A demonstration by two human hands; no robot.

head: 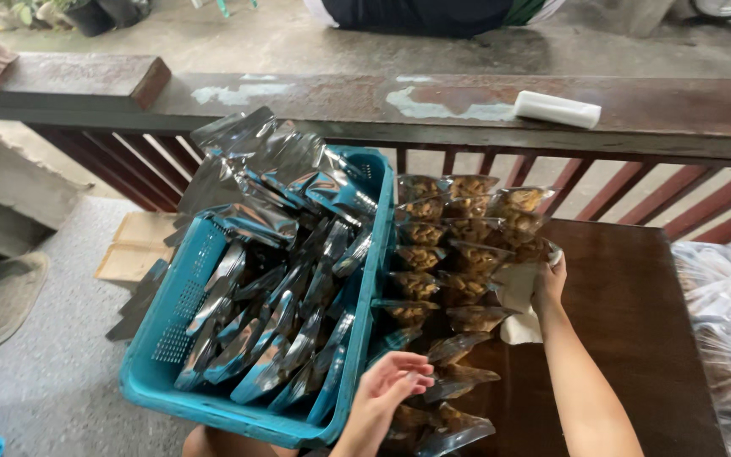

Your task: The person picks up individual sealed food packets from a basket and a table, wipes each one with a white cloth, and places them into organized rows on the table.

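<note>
A row of clear pouches filled with brown snacks lies stacked on a dark wooden table, running from its far edge toward me. My right hand presses against the right side of the stack near a white cloth or paper. My left hand hovers with fingers apart over the near pouches, beside the rim of a teal plastic basket. The basket is packed with several upright silver and blue pouches.
A weathered wooden railing runs across the back, with a white block lying on top. A clear bag of more packets lies at the right. Flattened cardboard and a mat lie on the concrete floor at the left.
</note>
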